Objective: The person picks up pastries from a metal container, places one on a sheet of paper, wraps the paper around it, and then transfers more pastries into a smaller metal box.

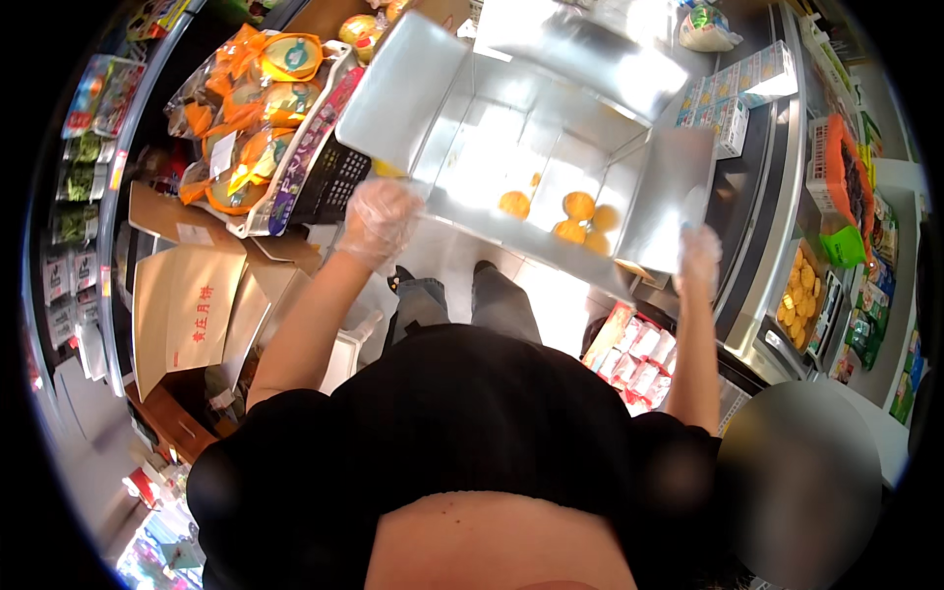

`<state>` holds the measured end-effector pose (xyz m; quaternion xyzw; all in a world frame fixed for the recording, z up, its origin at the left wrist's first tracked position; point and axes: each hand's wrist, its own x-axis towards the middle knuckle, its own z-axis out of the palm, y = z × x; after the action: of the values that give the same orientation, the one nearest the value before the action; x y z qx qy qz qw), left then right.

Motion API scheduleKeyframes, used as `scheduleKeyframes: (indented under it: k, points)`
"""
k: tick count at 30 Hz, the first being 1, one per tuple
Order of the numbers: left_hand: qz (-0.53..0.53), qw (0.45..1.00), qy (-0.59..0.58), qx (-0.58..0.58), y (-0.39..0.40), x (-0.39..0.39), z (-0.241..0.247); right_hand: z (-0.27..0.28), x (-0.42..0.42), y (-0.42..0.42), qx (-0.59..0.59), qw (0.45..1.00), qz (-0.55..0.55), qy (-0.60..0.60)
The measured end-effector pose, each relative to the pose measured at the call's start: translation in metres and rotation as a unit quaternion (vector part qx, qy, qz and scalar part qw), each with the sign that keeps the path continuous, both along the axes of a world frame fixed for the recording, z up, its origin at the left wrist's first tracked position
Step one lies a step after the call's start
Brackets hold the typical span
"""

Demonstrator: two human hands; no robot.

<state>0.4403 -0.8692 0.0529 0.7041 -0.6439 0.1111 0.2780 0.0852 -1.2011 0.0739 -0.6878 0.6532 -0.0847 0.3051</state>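
A large silvery open-topped box [516, 240] with its flaps spread lies before me. Several round golden cakes or biscuits [579, 206] rest inside, towards the near right part of its bottom. My left hand [383, 217], in a clear plastic glove, is closed at the box's near left corner, below the left flap [405, 88]. On the other side my right hand [699, 258], gloved likewise, holds the outer edge of the right flap [667, 199]. Its fingertips are partly hidden by glare and blur.
Bagged fruit in orange wrapping [258, 125] fills a crate at left, above an open cardboard box [192, 310]. At right are small cartons [730, 92] on a dark counter [745, 184] and a tray of golden pieces [798, 295]. Red-and-white packets [638, 361] lie below. A blurred patch covers the lower right.
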Motion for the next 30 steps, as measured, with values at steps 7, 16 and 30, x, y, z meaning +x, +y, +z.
scheduleKeyframes:
  k: [7, 16, 30]
  points:
    - [0.091, 0.943, 0.065, 0.312, 0.003, -0.047, -0.172, -0.243, -0.046, 0.034, -0.085, 0.989, 0.092, 0.073]
    - [0.045, 0.855, 0.098, 0.507, -0.028, -0.086, -0.271, -0.317, -0.014, 0.06, 0.073, 0.982, 0.094, 0.145]
    - [0.401, 0.745, 0.419, 0.329, 0.13, -0.135, -0.274, -0.493, 0.197, 0.049, 0.219, 0.755, 0.551, 0.28]
